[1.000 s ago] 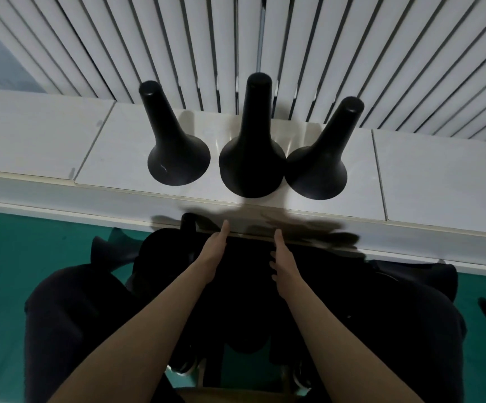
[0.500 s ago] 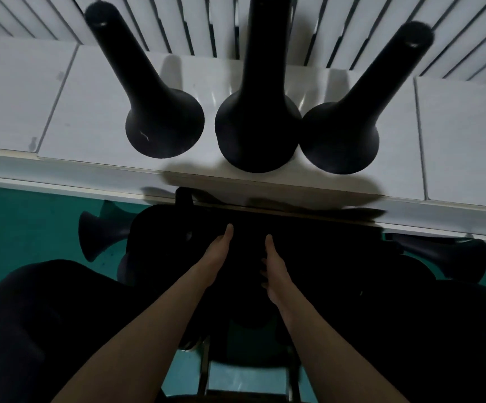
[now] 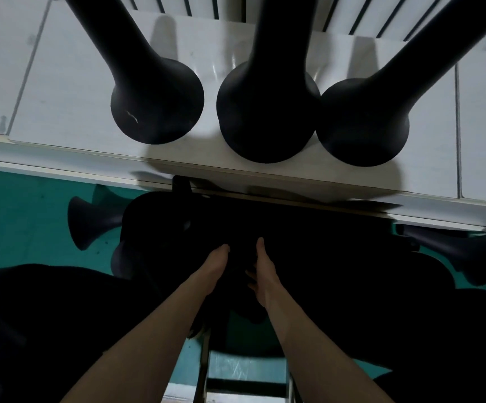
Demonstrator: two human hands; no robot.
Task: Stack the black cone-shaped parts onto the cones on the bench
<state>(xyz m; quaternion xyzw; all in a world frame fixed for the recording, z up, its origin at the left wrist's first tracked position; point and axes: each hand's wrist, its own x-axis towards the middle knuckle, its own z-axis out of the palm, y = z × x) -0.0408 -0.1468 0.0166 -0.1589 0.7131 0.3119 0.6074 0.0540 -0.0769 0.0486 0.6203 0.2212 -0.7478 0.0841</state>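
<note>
Black left cone (image 3: 157,103), middle cone (image 3: 268,117) and right cone (image 3: 362,123) stand on the white bench (image 3: 76,82) from 11 to 1 o'clock, the latter two touching at the base. Loose part (image 3: 90,219) lies at 9 o'clock. Below centre, left hand (image 3: 212,266) has straight fingers; right hand (image 3: 265,271) has fingers curved inward, its grip not discernible.

White slatted wall (image 3: 206,4) behind a white bench (image 3: 70,82); teal floor (image 3: 18,222) below, dim light.
</note>
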